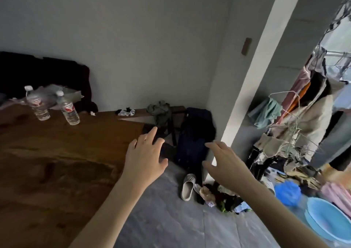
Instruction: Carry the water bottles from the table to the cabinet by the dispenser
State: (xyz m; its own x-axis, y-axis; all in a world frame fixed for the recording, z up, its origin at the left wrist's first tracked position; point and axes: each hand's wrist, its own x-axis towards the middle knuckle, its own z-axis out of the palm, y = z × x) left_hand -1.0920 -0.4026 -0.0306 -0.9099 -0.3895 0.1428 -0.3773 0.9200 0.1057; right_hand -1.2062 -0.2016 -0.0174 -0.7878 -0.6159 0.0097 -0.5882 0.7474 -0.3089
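Two clear plastic water bottles with white caps and red labels stand on the brown wooden table at its far left: one bottle further left, the other bottle just right of it. My left hand hovers over the table's right edge with its fingers spread, holding nothing. My right hand hangs in the air to the right of it above the floor, fingers relaxed and empty. Both hands are well to the right of the bottles. No cabinet or dispenser is in view.
A dark bag and a small stool with clothes stand by the wall past the table. A slipper and a clothes pile lie on the grey floor. A clothes rack and blue basins fill the right.
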